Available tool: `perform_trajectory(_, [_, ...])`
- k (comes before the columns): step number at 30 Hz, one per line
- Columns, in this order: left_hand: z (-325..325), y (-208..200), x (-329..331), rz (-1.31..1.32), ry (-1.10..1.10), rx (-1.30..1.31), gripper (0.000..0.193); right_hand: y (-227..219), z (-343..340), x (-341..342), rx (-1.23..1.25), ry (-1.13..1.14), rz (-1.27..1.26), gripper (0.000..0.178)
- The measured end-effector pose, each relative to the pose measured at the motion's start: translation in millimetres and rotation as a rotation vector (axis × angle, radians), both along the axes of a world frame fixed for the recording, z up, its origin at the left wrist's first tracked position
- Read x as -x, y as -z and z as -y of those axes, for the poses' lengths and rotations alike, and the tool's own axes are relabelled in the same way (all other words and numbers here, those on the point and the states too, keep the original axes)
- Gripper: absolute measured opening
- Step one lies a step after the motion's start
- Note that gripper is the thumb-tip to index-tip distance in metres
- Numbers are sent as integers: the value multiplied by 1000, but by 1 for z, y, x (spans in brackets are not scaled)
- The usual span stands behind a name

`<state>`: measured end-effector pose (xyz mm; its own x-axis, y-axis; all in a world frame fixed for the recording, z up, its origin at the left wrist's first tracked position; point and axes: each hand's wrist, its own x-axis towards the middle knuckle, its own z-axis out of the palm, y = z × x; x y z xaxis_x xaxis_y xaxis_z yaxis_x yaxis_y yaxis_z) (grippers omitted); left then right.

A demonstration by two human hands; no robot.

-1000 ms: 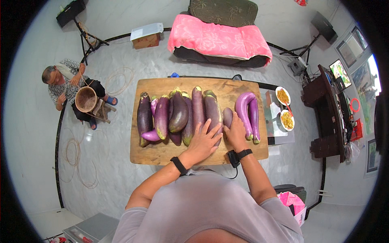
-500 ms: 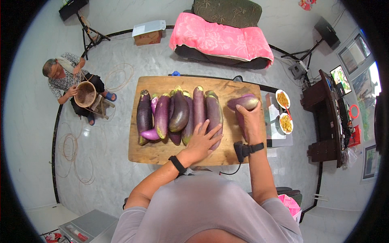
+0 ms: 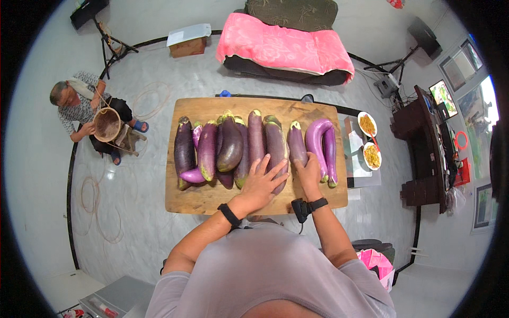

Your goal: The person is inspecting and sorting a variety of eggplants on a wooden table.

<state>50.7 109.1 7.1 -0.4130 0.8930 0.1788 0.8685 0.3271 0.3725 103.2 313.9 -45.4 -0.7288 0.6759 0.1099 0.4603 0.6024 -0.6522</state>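
Several purple eggplants lie side by side on a wooden table (image 3: 212, 204). My left hand (image 3: 260, 183) rests with fingers spread on the lower part of a dark eggplant (image 3: 276, 139), its fingertips reaching across that one. Beside it, my right hand (image 3: 308, 177) is closed around the lower end of a slimmer eggplant (image 3: 297, 142), whose green stem end points away from me. To the right of that hand lie a bright purple curved eggplant (image 3: 315, 139) and a narrow one (image 3: 330, 153). At the left, a pale purple eggplant tip (image 3: 193, 176) pokes out beneath a stacked eggplant (image 3: 208, 151).
Two bowls of food (image 3: 367, 124) stand on a glass-topped surface right of the table. A seated person holding a round basket (image 3: 107, 124) is at the left. Beyond the table is a couch with a pink cover (image 3: 286, 47); a dark wood cabinet (image 3: 411, 111) stands at the right.
My right hand has moved left with its eggplant, which has turned from slanting to lengthwise beside the row. The curved eggplants at the right are now uncovered. My left hand stays in place.
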Motion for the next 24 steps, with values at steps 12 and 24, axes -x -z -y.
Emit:
perform_trajectory(12, [1,-2,0,23,14,9,74,-9,7,-9,166,-159,-69,60])
perform_trajectory(24, [1,-1,0,1,13,11,73,-41,1,-21,16,-123,269,54])
